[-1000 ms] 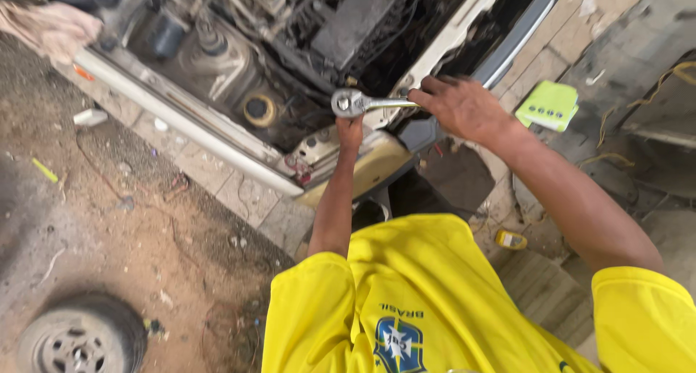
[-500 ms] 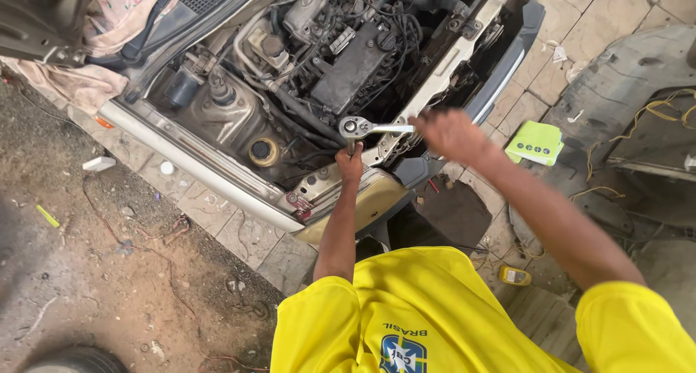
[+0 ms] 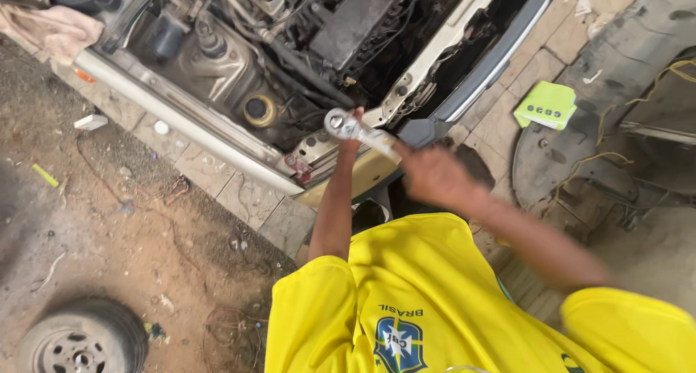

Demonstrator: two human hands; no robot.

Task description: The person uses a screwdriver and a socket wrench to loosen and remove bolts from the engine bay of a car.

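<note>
Head view: the shiny steel ratchet wrench (image 3: 355,129) with a round head sits at the front edge of the open engine bay, its head just above the cream-coloured front crossmember (image 3: 181,119) of the car and its handle slanting down toward the person. The left hand (image 3: 351,137) is up at the wrench head, its grip seeming to steady the head, though the fingers are mostly hidden behind the tool. The right hand (image 3: 433,176) is blurred; its grip looks closed around the handle end, but I cannot tell how firmly.

As a judgement, the fastener work is midway: the wrench is seated and being worked, nothing removed lies beside it, and the fitting under the head is hidden.

Left of the wrench, a brass-coloured round filler opening (image 3: 259,110) shows in the bay. Far right of the wrench, a lime-green flat packet (image 3: 546,105) lies on the paving stones. Below and far left of the wrench, a worn black tyre on a steel rim (image 3: 81,340) rests on the dirt.
</note>
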